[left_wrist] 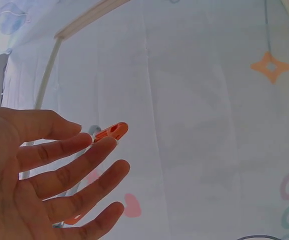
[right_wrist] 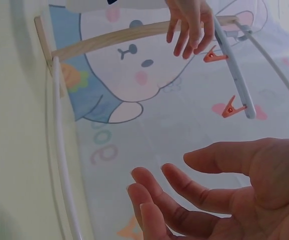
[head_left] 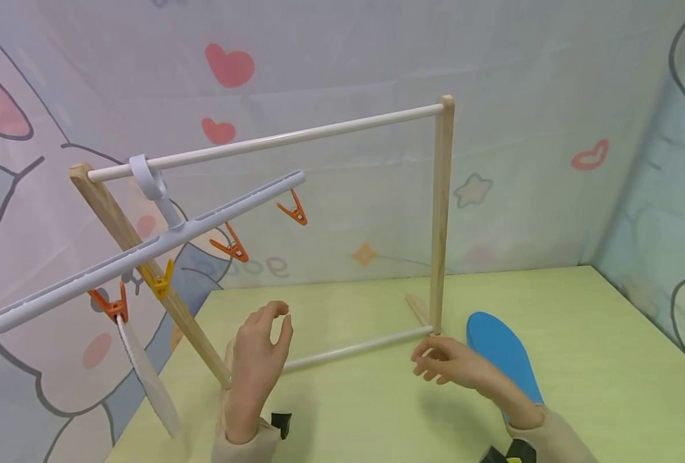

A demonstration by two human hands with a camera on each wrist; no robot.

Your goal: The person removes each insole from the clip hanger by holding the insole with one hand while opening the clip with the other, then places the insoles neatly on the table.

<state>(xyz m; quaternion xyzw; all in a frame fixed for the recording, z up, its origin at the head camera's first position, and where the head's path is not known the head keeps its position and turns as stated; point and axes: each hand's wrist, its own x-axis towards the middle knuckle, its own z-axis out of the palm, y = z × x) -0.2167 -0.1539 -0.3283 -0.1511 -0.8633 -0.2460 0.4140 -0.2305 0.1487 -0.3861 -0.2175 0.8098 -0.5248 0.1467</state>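
Note:
A pale grey clip hanger (head_left: 171, 238) hangs by its hook from the white top rail (head_left: 296, 136) of a wooden rack. Three orange clips (head_left: 236, 247) and one yellow clip (head_left: 160, 283) dangle from its bar. The leftmost orange clip (head_left: 114, 305) bites a thin white piece, seemingly cloth (head_left: 146, 373), seen edge-on. Below the bar, my left hand (head_left: 259, 354) is raised with loosely bent fingers and holds nothing. My right hand (head_left: 455, 366) hovers over the table beside the rack's right post, fingers relaxed; its palm (right_wrist: 279, 185) is bare in the right wrist view.
A blue rounded flat object (head_left: 501, 350) lies on the yellow-green table (head_left: 603, 360), partly covered by my right forearm. The rack's wooden posts (head_left: 442, 218) and lower white rail (head_left: 356, 350) stand in front of a printed cloth backdrop (head_left: 342, 58).

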